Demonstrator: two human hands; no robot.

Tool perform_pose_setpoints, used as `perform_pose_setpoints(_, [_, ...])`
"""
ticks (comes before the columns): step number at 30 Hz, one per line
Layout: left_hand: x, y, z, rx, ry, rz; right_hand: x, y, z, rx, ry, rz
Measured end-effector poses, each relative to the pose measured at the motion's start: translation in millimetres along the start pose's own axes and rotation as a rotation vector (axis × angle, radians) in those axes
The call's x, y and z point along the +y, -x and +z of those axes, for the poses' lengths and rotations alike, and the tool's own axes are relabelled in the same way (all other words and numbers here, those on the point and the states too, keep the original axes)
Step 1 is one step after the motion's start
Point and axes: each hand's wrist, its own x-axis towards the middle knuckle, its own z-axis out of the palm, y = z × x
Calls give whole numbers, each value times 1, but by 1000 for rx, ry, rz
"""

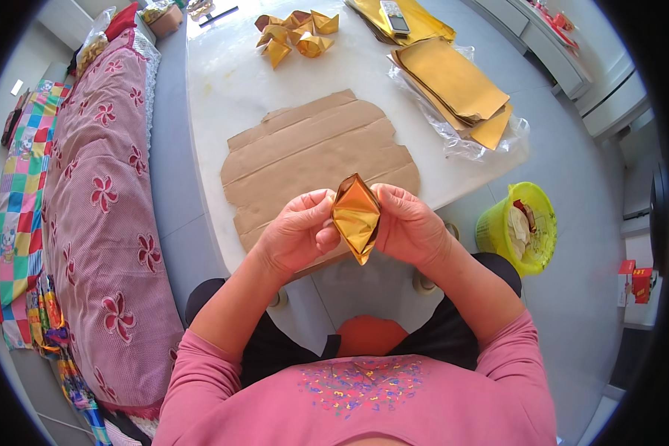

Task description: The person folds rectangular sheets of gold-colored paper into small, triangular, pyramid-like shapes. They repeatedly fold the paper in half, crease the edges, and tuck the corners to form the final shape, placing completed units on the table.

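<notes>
Between my two hands is a gold foil paper ingot, folded to a point at its top and bottom with a hollow showing in its upper half. My left hand pinches its left side between thumb and fingers. On the opposite side my right hand grips the edge the same way. Both hands are above the near edge of a flat piece of corrugated cardboard with ragged edges. Toward the far end of the table lies a cluster of several folded gold ingots.
Stacked gold paper sheets rest on a clear plastic bag on the white table. A remote control lies on more gold sheets. A yellow-green basket stands right; a cloth-covered sofa runs along the left.
</notes>
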Motion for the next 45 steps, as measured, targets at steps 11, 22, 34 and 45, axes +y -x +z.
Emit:
perform_pose_setpoints(11, [8, -5, -3, 136, -23, 105, -12, -7, 4, 207, 254, -34])
perform_pose_setpoints(22, [54, 5, -38, 430, 74, 333, -70, -45, 9, 325, 442, -449])
perform_pose_setpoints(34, [51, 2, -25, 495, 22, 295, -205, 44, -59, 1276, 1912, -923])
perform_pose_setpoints(45, [45, -3, -34, 500, -4, 224, -210, 42, -107, 1002, 2179, -742])
